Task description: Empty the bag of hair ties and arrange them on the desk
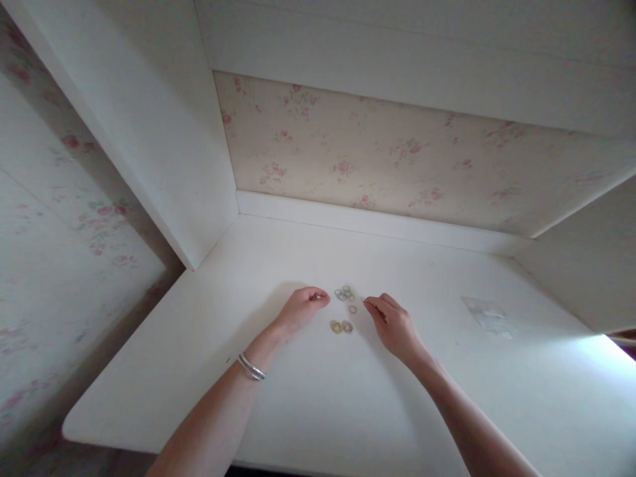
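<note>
No legible text anywhere

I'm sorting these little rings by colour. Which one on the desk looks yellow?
The yellow ring, nearest the camera and leftmost of the front pair. Its neighbour looks paler, and the far cluster looks grey-silver.

a white table (308, 411) filled the lower view, its near left corner rounded. a small clear plastic bag (487, 315) lay flat on it toward the right side. behind the table ran a white ledge (377, 222), and above that stood a wall panel of pale floral wallpaper (397, 152). the same wallpaper covered the wall at far left (54, 252). bright light fell across the table's right edge.
</note>
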A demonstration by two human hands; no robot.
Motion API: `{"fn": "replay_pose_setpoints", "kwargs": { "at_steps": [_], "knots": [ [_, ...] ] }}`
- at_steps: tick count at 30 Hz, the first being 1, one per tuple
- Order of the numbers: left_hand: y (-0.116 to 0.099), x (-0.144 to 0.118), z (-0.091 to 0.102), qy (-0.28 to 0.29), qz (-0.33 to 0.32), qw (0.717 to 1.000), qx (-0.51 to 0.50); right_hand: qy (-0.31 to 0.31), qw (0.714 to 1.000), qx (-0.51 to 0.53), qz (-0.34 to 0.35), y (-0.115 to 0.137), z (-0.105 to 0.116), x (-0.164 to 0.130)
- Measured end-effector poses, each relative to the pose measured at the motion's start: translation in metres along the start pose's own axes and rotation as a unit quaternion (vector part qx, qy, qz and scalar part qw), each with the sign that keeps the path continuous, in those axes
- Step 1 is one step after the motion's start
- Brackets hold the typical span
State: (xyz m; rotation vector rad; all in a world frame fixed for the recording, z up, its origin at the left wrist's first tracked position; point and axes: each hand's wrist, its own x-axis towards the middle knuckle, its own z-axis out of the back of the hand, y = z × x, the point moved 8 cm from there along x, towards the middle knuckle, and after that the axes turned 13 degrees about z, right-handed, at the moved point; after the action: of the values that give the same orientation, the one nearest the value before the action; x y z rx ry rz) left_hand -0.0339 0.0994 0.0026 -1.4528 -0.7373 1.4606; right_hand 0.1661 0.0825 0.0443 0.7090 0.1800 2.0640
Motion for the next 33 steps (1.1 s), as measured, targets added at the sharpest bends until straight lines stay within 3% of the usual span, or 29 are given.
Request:
{"fn": "replay_pose_setpoints", "kwargs": {
  "at_steps": [8,19,24,28,33],
  "knots": [
    [0.0,0.0,-0.001,-0.009,-0.008,1.0,0.022,0.033,0.999,-0.019,0.016,0.007,-0.015,-0.043],
    [-0.007,-0.001,-0.011,-0.032,-0.049,0.991,0.122,0.079,0.994,-0.034,0.062,0.012,-0.022,-0.047],
    [-0.009,0.006,-0.033,-0.031,-0.087,0.977,0.19,0.014,0.997,0.07,-0.014,-0.001,-0.009,-0.042],
    [-0.021,0.017,-0.05,-0.07,-0.133,0.953,0.265,-0.062,0.984,0.138,-0.089,-0.021,0.002,-0.041],
    [-0.038,0.031,-0.062,-0.125,-0.17,0.913,0.349,-0.074,0.978,0.153,-0.117,-0.029,0.003,-0.041]
  ]
}}
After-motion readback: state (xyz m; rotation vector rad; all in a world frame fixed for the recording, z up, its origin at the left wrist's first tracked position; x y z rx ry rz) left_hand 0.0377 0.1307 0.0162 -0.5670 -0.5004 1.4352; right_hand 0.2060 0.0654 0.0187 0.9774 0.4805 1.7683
